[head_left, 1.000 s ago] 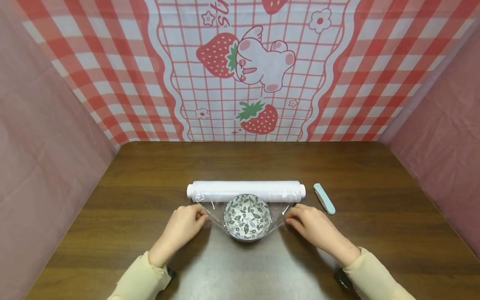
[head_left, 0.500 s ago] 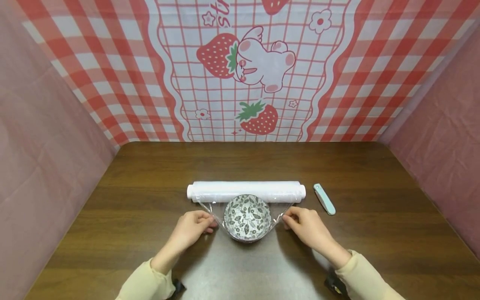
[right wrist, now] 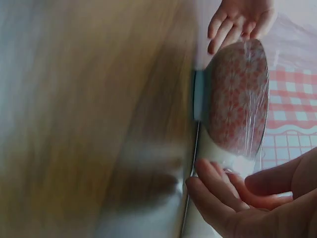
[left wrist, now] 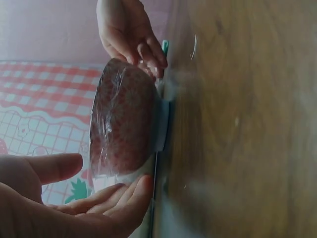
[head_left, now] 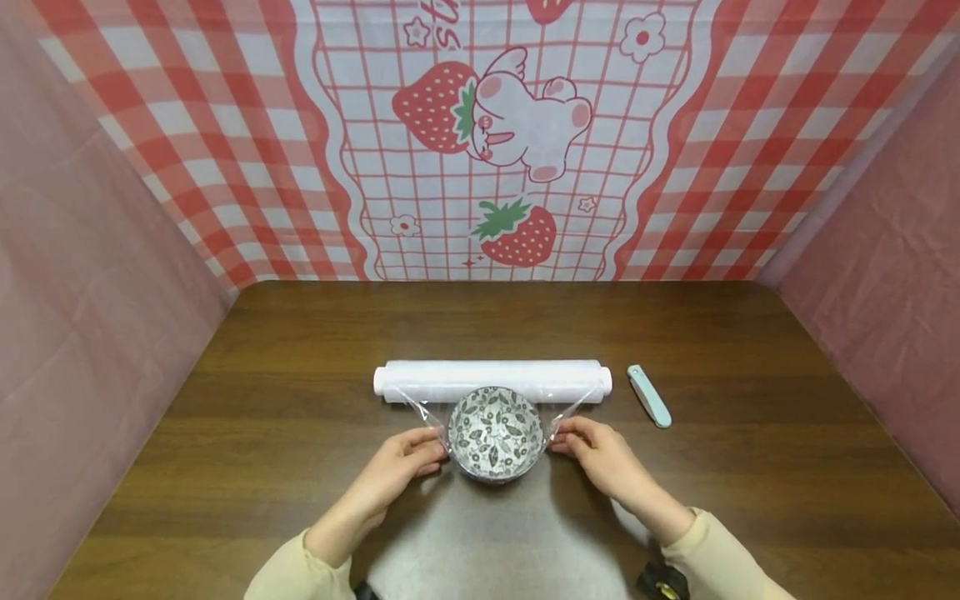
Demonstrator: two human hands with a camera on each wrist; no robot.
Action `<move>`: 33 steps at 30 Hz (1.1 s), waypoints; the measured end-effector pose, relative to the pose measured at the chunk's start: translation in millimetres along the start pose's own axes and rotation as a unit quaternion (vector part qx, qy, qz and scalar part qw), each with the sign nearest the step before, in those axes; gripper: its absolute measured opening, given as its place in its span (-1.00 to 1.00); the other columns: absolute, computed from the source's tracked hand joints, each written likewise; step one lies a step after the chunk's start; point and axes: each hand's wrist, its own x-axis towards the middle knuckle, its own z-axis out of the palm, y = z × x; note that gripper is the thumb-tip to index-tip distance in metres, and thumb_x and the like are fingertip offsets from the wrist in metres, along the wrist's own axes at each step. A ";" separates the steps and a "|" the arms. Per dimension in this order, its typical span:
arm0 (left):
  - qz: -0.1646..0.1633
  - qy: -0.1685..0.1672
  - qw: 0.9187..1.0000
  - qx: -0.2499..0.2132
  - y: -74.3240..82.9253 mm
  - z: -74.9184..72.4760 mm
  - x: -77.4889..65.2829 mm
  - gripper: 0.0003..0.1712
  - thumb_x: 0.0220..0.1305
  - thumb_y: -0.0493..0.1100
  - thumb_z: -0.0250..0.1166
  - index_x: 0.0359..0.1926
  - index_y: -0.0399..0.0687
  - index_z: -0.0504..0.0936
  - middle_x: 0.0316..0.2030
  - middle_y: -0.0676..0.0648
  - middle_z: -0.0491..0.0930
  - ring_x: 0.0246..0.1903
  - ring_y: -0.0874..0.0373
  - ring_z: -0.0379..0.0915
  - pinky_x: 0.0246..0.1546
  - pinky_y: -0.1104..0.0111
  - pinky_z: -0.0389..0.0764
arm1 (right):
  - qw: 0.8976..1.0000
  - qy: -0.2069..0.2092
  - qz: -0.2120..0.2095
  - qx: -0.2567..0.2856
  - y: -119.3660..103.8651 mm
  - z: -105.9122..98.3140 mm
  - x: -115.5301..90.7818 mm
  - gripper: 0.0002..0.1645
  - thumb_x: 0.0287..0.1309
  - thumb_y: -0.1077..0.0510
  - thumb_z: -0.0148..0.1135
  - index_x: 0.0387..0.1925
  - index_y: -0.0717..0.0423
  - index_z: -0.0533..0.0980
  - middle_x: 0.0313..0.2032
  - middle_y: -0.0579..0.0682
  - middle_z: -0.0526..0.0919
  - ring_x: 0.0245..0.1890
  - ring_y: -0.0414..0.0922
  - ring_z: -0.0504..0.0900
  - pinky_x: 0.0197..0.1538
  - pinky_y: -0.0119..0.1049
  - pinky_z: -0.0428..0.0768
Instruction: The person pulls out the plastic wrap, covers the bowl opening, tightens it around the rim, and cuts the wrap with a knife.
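A bowl (head_left: 495, 435) with a dark leaf pattern inside stands upright on the table. Its outside, pink and flower-patterned in the right wrist view, has clear plastic wrap (right wrist: 250, 111) drawn over it. The wrap runs back to a white roll (head_left: 435, 381) behind the bowl. My left hand (head_left: 405, 462) is at the bowl's left side, fingers extended against the wrap, the thumb (left wrist: 59, 167) standing apart from them. On the right side, my right hand (head_left: 596, 454) pinches the edge of the wrap between bent fingers and thumb (right wrist: 270, 181), close to the bowl's wall.
A pale mint folding cutter (head_left: 649, 397) lies on the wooden table (head_left: 300, 333), right of the roll. Red-checked cloth (head_left: 247, 142) with strawberries hangs at the back. Pink cloth (head_left: 877, 267) hangs at both sides.
Both hands have moved inward to the bowl's sides, bringing the wrap's edges with them. The left fingers have straightened from a pinch. Bowl, roll and cutter stay put.
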 end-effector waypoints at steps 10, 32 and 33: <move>0.001 0.009 1.000 -0.029 0.0 7.4 0.5 -0.48 0.23 -0.25 0.06 0.15 -0.52 0.28 0.14 -0.40 0.34 0.03 -0.03 0.41 0.07 0.21 0.43 | 0.986 -0.038 0.028 0.162 -7.6 14.6 -7.1 -0.56 0.17 0.50 -0.23 0.11 0.60 0.20 0.07 0.49 0.36 0.10 0.23 0.41 0.09 -0.16 0.45; -0.005 -0.020 0.984 -0.174 -2.2 22.2 -5.6 -0.35 0.24 -0.29 -0.03 0.27 -0.55 -0.01 0.30 -0.42 0.02 0.27 -0.11 0.07 0.29 0.11 0.05 | 0.959 -0.028 0.055 0.276 -22.6 41.6 -24.9 -0.28 0.17 0.47 -0.28 0.32 0.43 -0.28 0.29 0.44 -0.01 0.31 0.25 0.01 0.30 0.06 -0.01; -0.003 -0.025 0.983 -0.180 -2.2 23.4 -6.2 -0.33 0.24 -0.29 -0.03 0.28 -0.54 -0.04 0.31 -0.41 -0.01 0.29 -0.12 0.02 0.30 0.10 0.01 | 0.958 -0.029 0.057 0.279 -23.1 43.0 -25.6 -0.26 0.17 0.46 -0.28 0.32 0.40 -0.30 0.30 0.43 -0.02 0.31 0.24 -0.01 0.31 0.06 -0.04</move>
